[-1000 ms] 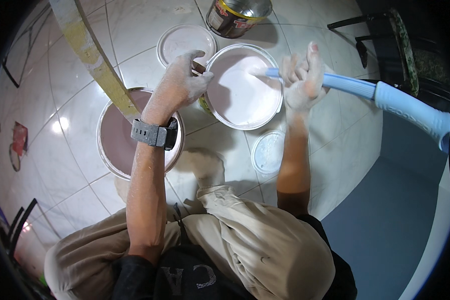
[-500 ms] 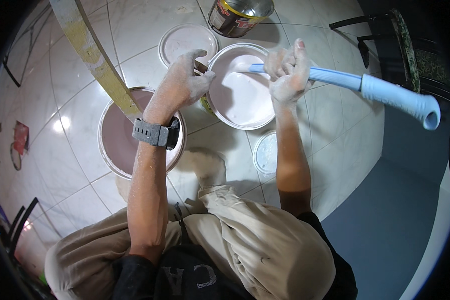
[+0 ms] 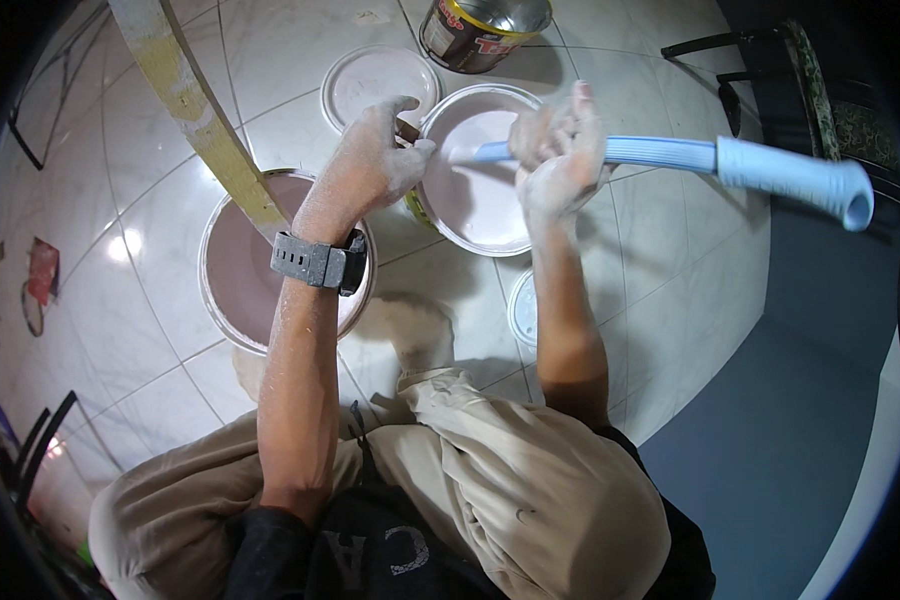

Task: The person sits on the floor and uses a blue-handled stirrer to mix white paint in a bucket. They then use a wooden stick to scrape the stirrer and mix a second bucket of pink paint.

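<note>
My left hand (image 3: pixel 375 155), coated in white dust, is curled at the left side of a small bucket (image 3: pixel 470 247), its thumb and fingers closed on the wall. White, creamy material (image 3: pixel 480 205) lies inside the bucket. My right hand (image 3: pixel 560 150), also whitened and slightly blurred, is wrapped round a light blue ridged handle (image 3: pixel 660 151). The handle's lower end reaches into the bucket; what is on that end is hidden. A thicker grip with a hole points out to the right. Under my left forearm stands a larger white bucket (image 3: pixel 207 265) with a pale pinkish inside.
A wooden stick (image 3: pixel 185 100) leans up from the larger bucket. Behind lie a round white lid (image 3: pixel 380 85) and a dark tin with a yellow rim (image 3: pixel 460 40). A small lid (image 3: pixel 522 308) is beside my right forearm. A chair (image 3: pixel 815 100) stands far right.
My right hand has shifted left, and the blue handle's outer end has swung slightly up and left. My left hand stays at the small bucket.
</note>
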The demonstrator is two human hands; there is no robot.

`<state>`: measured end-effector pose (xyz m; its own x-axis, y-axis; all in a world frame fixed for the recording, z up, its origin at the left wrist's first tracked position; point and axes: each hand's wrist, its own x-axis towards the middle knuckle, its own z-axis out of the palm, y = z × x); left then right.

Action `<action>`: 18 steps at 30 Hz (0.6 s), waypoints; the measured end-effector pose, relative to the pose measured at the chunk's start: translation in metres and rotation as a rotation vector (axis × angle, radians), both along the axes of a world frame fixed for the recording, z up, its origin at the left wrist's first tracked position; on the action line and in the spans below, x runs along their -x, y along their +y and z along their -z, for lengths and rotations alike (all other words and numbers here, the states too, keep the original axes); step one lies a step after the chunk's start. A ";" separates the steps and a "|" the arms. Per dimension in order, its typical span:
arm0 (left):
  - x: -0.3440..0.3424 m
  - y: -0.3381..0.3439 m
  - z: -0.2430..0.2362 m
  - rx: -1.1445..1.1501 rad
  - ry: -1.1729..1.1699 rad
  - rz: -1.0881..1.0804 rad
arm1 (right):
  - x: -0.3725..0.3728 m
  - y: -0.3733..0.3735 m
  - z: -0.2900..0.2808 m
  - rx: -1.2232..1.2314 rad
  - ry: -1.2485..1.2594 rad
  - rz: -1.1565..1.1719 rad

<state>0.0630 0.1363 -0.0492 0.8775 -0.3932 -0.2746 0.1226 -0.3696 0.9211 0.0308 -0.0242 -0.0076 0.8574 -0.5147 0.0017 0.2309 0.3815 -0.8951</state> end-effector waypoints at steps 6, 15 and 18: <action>0.000 0.001 0.001 0.049 -0.016 -0.023 | 0.015 -0.013 0.003 0.358 0.016 0.095; 0.001 0.000 0.002 -0.039 -0.024 0.003 | 0.009 -0.017 -0.001 -0.005 0.024 -0.017; 0.000 0.001 -0.003 -0.027 0.015 0.003 | 0.008 -0.030 -0.001 0.012 -0.019 0.148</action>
<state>0.0628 0.1372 -0.0460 0.8721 -0.3878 -0.2985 0.1353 -0.3950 0.9087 0.0225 -0.0541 -0.0064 0.7716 -0.6356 0.0242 0.3006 0.3310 -0.8945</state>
